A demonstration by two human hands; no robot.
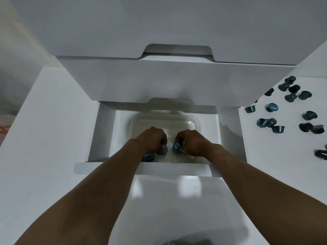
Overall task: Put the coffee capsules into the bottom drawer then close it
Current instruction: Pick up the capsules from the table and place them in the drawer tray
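The white bottom drawer (104, 131) stands pulled out below me, with a clear plastic tray (164, 119) lying inside it. Both my hands reach down into the tray. My left hand (152, 138) is closed around a blue coffee capsule (164, 149). A second blue capsule (148, 156) lies just beneath my left wrist. My right hand (190, 140) grips another blue capsule (176, 147) by its rim. Several more dark blue capsules (270, 107) lie scattered on the white floor to the right.
A shut white drawer front (169, 80) with a notch handle overhangs the back of the open one. The open drawer's front panel (141, 167) lies under my forearms. White flooring stretches to the left and in front. A dark object (321, 153) sits at the right edge.
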